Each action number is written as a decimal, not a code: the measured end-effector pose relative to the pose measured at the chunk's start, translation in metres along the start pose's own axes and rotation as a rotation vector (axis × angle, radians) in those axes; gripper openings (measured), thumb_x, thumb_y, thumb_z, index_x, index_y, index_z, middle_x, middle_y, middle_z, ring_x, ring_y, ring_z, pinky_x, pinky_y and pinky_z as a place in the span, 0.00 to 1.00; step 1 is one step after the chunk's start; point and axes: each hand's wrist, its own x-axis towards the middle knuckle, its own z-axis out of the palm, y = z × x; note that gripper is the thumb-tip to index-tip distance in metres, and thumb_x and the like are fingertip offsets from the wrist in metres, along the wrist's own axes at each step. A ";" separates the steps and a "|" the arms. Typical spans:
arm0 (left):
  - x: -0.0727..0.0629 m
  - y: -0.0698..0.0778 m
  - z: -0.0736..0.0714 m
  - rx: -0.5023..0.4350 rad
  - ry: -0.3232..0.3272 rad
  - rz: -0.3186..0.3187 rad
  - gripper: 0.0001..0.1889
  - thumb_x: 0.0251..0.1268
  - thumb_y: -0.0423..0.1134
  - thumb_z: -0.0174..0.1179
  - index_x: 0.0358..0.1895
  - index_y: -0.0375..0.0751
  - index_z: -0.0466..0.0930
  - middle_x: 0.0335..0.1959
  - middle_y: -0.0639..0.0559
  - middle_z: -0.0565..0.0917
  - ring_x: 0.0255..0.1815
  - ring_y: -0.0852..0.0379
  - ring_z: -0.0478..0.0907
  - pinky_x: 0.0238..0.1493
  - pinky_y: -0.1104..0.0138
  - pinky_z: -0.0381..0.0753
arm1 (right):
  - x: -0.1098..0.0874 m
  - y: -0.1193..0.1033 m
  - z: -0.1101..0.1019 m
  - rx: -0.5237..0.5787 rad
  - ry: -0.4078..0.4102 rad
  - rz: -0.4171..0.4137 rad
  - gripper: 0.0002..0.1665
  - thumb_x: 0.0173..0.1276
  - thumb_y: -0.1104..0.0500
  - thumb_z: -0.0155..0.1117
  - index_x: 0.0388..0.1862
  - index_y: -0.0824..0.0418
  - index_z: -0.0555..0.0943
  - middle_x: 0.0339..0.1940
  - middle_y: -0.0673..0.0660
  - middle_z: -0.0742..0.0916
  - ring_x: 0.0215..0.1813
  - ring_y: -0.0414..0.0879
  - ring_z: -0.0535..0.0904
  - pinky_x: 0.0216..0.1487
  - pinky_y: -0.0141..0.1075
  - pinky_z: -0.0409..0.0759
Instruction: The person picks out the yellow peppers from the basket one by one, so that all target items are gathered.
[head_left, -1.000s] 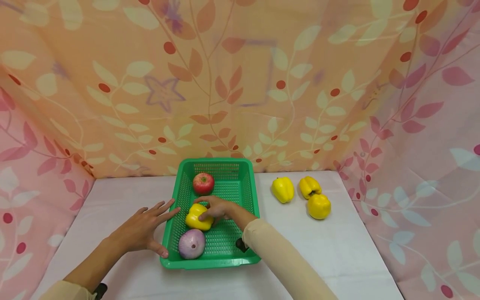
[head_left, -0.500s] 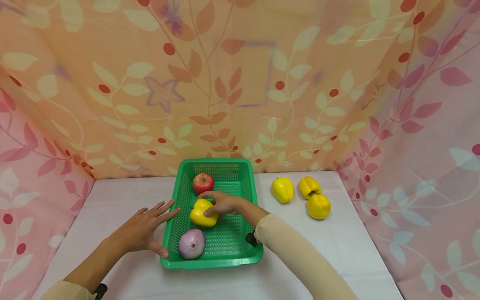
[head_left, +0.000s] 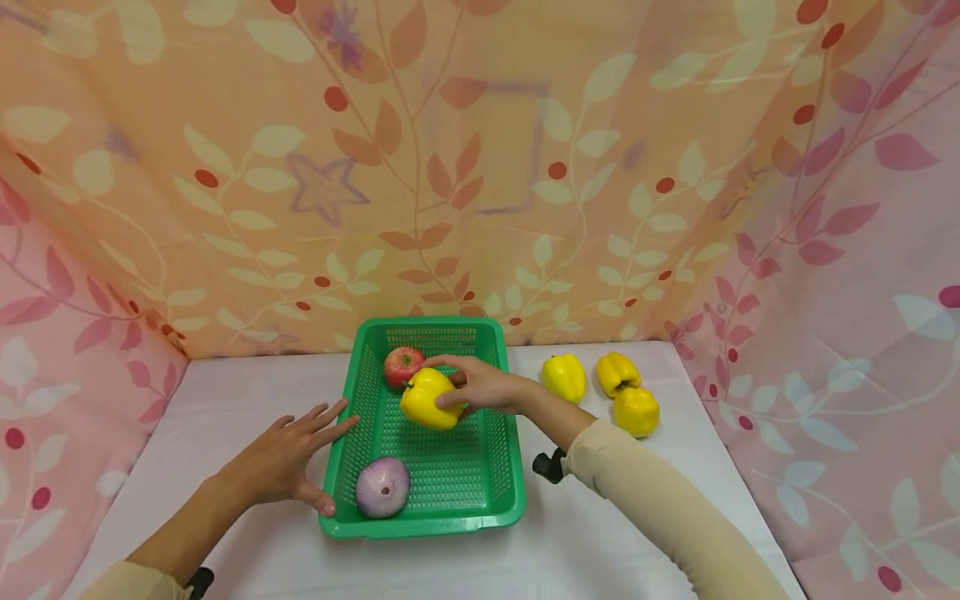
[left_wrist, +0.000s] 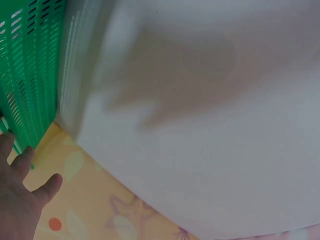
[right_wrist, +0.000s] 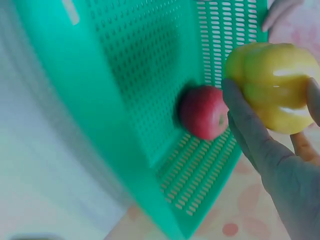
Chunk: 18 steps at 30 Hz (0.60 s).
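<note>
My right hand (head_left: 483, 387) grips a yellow bell pepper (head_left: 429, 400) above the green basket (head_left: 420, 525), its stem toward the left. The right wrist view shows the pepper (right_wrist: 275, 82) between thumb and fingers, lifted off the basket floor. Against the basket's left rim, my left hand (head_left: 296, 454) has its fingers spread and holds nothing. Inside the basket, a red apple (head_left: 401, 367) lies at the back left, partly behind the held pepper. A purple onion (head_left: 383, 487) lies at the front left.
On the white table (head_left: 600, 517), right of the basket, lie three more yellow bell peppers: one by itself (head_left: 564, 378), and a back one (head_left: 618, 373) touching a front one (head_left: 637, 412). A patterned cloth (head_left: 450, 167) rises behind the table and on both sides.
My right hand has lifted the yellow bell pepper from beside the onion and carried it up and to the right. My left hand has stayed in place at the rim.
</note>
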 end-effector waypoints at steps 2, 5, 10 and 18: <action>0.000 0.000 -0.001 -0.002 0.004 0.003 0.63 0.29 0.79 0.67 0.74 0.44 0.67 0.75 0.37 0.63 0.69 0.29 0.65 0.54 0.31 0.70 | -0.010 0.001 -0.007 0.002 0.014 -0.011 0.35 0.72 0.63 0.64 0.75 0.52 0.65 0.55 0.62 0.83 0.48 0.53 0.82 0.51 0.56 0.82; 0.000 0.001 -0.002 -0.001 0.010 0.008 0.63 0.29 0.79 0.67 0.73 0.44 0.67 0.75 0.37 0.64 0.69 0.28 0.66 0.54 0.31 0.70 | -0.027 0.001 -0.019 0.001 0.034 -0.021 0.36 0.72 0.62 0.64 0.75 0.52 0.63 0.56 0.62 0.83 0.48 0.53 0.83 0.51 0.54 0.82; -0.001 0.002 -0.002 0.003 0.017 0.011 0.63 0.28 0.79 0.68 0.73 0.44 0.67 0.75 0.37 0.64 0.69 0.28 0.66 0.54 0.31 0.70 | -0.054 0.004 -0.037 0.006 0.065 -0.033 0.37 0.72 0.62 0.64 0.76 0.51 0.63 0.59 0.63 0.81 0.51 0.56 0.83 0.53 0.53 0.82; -0.001 0.000 -0.001 -0.001 0.011 0.005 0.63 0.28 0.77 0.70 0.74 0.44 0.67 0.75 0.37 0.63 0.69 0.28 0.65 0.54 0.31 0.69 | -0.087 0.018 -0.064 0.005 0.128 -0.044 0.38 0.73 0.60 0.63 0.77 0.53 0.60 0.62 0.66 0.79 0.53 0.58 0.82 0.52 0.55 0.82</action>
